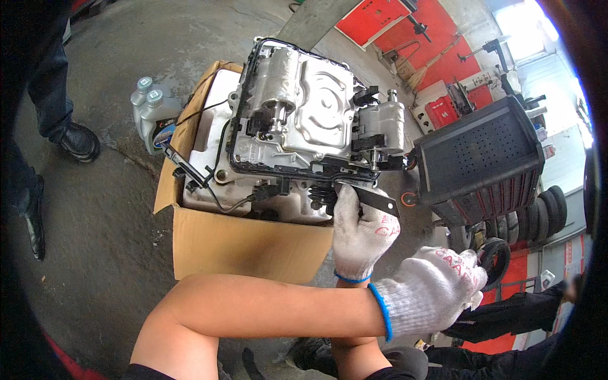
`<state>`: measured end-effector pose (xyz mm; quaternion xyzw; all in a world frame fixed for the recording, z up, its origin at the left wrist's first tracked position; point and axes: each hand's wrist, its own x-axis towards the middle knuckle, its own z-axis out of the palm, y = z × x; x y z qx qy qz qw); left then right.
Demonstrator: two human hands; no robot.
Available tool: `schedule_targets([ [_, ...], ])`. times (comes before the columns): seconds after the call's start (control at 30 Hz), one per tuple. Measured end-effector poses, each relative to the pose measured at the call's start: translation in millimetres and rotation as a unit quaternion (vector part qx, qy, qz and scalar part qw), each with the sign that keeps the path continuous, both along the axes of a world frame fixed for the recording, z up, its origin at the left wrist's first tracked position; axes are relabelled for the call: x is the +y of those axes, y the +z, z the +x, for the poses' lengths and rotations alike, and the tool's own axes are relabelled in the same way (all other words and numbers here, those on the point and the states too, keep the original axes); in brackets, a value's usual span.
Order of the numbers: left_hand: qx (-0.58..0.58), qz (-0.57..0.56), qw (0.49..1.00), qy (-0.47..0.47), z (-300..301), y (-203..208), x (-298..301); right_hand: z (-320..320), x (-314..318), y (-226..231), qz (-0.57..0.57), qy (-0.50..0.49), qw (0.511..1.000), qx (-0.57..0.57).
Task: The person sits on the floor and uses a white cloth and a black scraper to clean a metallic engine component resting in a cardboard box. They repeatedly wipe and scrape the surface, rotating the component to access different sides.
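A metal gearbox control unit with a black gasket round its edge lies on a silvery housing in an open cardboard box. At its near right corner my right hand, in a white knitted glove, is closed round a flat black strip with a small hole near one end. Black ribbed parts sit beside that thumb. My left forearm crosses over the right one. My left hand, gloved too, is off to the right with curled fingers; what they hold, if anything, is hidden.
Two grey bottles stand left of the box. A black cable with a connector hangs over the housing's left side. A black perforated cart and tyres are on the right. Other people's legs show at the left and lower right.
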<state>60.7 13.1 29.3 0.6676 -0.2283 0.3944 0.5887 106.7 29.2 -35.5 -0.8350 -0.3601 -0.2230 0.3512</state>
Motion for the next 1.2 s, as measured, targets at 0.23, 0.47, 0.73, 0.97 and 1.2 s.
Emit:
schedule_targets([
  [0.23,-0.024,-0.004,0.998,0.060,-1,1,-4,13,-6,-12,0.010,0.048,0.991,-0.127],
  [0.47,0.017,0.037,0.999,0.005,1,-1,-1,12,-1,-13,0.075,0.044,0.996,-0.021],
  [0.73,0.018,0.033,0.999,0.012,3,-3,-3,17,-7,-11,0.030,0.011,0.999,-0.042],
  [0.97,0.022,0.053,0.998,0.008,3,-3,0,20,-6,-9,0.013,-0.019,0.997,-0.069],
  [1.2,-0.009,0.009,0.999,0.034,4,-4,-1,27,-8,-11,0.052,-0.020,0.996,-0.073],
])
